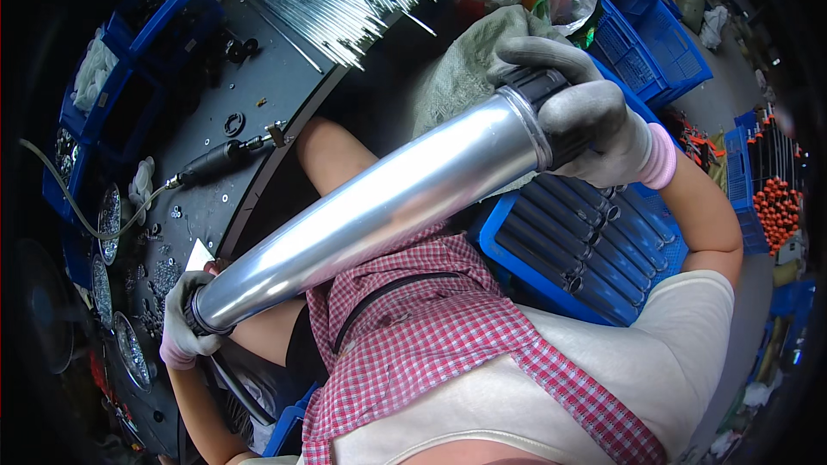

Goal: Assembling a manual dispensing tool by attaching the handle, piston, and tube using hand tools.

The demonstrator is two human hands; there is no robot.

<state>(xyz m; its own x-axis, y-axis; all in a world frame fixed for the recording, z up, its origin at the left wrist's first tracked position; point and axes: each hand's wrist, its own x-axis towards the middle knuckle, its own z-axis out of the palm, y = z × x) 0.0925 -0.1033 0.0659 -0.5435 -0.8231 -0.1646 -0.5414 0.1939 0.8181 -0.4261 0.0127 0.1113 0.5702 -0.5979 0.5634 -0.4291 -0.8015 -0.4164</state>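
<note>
A long, shiny silver metal cylinder (370, 207) lies slanted across my lap, its lower end at the left and its upper end at the right. My left hand (187, 319), in a grey glove, is closed round the black fitting at the lower end. Gloved in grey with a pink cuff, my right hand (586, 112) grips the black ribbed cap (534, 90) at the other end, fingers wrapped over it. On the bench to the left lies a black air screwdriver (215, 161) with a hose, beside a black ring (233, 125).
Many thin metal rods (345, 4) lie on the dark bench (276, 90). Blue bins (129, 112) and round trays of small hardware (131, 349) line its left side. A blue crate (517, 267) of dark tubes stands at my right, with a blue basket (642, 39) behind.
</note>
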